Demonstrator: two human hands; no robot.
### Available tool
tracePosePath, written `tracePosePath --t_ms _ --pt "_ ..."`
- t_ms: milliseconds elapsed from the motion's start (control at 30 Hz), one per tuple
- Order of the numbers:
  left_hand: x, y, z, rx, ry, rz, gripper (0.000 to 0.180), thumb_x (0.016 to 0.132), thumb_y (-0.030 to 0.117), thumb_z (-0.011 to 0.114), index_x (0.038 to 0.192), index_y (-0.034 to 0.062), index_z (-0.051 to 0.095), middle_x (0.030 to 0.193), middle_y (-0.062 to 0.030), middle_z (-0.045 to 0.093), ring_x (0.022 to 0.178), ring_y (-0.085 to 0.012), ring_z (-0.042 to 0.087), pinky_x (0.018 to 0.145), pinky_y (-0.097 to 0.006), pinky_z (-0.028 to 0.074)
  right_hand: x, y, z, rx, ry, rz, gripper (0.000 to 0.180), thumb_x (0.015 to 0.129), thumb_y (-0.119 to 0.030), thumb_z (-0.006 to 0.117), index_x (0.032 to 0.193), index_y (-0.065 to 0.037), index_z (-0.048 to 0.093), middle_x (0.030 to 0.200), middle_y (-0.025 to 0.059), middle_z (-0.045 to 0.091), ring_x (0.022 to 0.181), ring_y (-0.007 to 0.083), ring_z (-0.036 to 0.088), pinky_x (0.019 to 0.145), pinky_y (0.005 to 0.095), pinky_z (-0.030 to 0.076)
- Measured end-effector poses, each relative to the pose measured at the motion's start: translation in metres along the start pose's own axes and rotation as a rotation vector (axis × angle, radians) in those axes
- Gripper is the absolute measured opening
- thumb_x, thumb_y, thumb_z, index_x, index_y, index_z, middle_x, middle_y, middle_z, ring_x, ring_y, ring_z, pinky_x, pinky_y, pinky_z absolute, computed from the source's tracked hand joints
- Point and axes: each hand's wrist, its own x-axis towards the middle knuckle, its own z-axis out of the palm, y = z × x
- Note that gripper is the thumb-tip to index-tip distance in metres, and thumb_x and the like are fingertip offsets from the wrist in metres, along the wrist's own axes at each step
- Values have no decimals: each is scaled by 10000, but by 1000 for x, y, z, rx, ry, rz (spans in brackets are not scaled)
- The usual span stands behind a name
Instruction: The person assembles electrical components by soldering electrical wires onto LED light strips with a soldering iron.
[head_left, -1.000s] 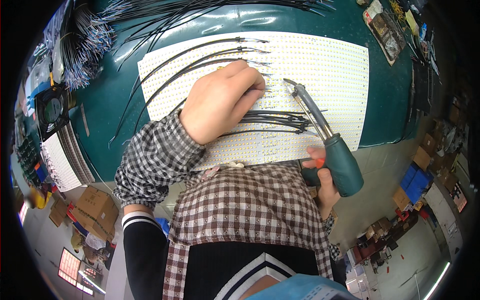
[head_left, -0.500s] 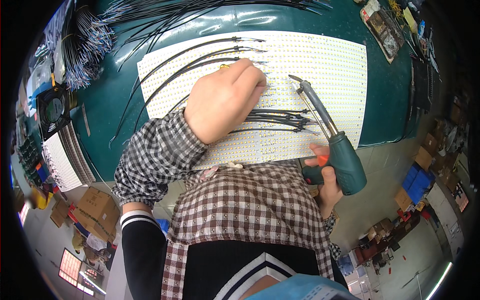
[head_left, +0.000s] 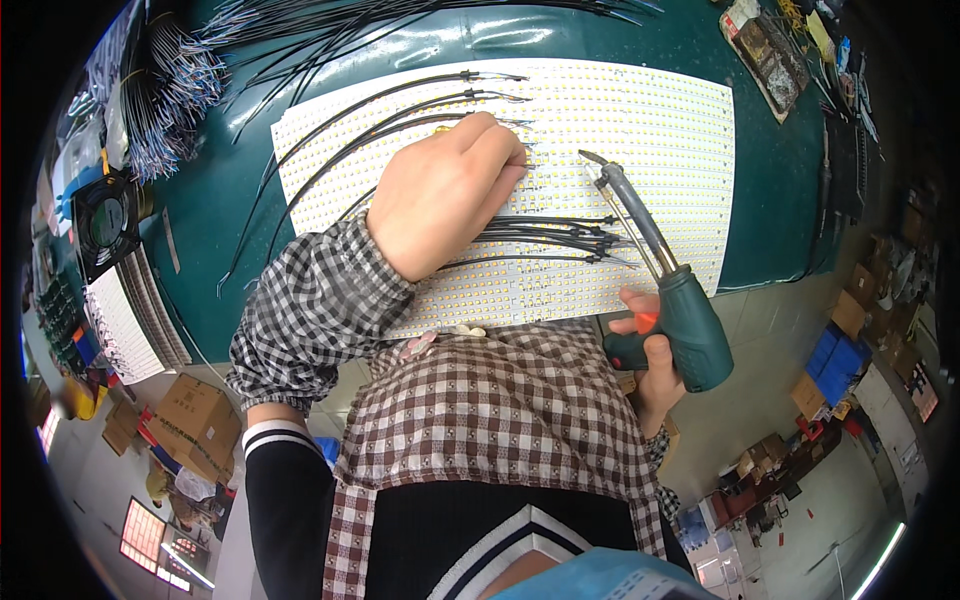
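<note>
A white panel of LED strips [head_left: 650, 130] lies on the green bench top [head_left: 790, 210]. Thin black wires [head_left: 560, 235] run across it, their bared ends pointing right. My left hand [head_left: 440, 195] rests palm down on the panel, fingers pressing a wire near its end. My right hand [head_left: 655, 365] grips the handle of a teal soldering gun [head_left: 690, 320]. The gun's metal tip [head_left: 590, 160] hovers just right of my left fingertips, above the strips.
A bundle of loose black wires [head_left: 330, 25] lies along the bench's far edge. A small black fan [head_left: 105, 220] and a stack of white strips [head_left: 125, 320] sit at the left. Cardboard boxes [head_left: 195, 420] stand on the floor below. Tools [head_left: 770, 50] clutter the far right corner.
My left hand has slid a little farther up the panel to a higher wire. The soldering gun's tip has followed it upward.
</note>
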Motion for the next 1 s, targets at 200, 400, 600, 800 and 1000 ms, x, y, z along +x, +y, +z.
tracePosePath --t_ms 200,400,600,800,1000 --pt "0 3 3 -82 34 14 96 836 75 668 884 44 592 823 -85 601 672 -243 610 600 -319 491 1 0 0 4 -5 -7 608 882 -441 657 1154 95 561 1095 249 638 842 254 680 713 330 561" --pt "0 9 10 -115 52 -146 92 807 57 668 855 39 592 794 -61 591 638 -173 597 574 -285 482 0 3 -3 135 -53 -32 477 891 -257 685 1193 91 559 1108 181 633 997 317 660 783 370 580" --pt "1 11 13 -140 84 -185 83 795 38 652 842 39 584 781 -63 579 621 -169 583 569 -275 479 -1 5 -4 152 -71 -47 436 893 -237 685 1170 81 573 1089 173 636 980 303 663 792 366 570" --pt "1 10 16 -98 107 -157 83 785 30 646 836 39 581 779 -56 565 614 -160 573 559 -271 469 -1 3 0 104 -90 -58 434 899 -295 664 1099 83 586 1026 194 637 881 267 659 756 363 563" --pt "1 10 15 -121 107 -176 85 781 27 644 835 42 580 779 -54 563 609 -163 568 558 -269 465 0 4 0 42 -138 -40 447 907 -371 654 993 61 583 945 179 615 811 235 636 751 358 553"
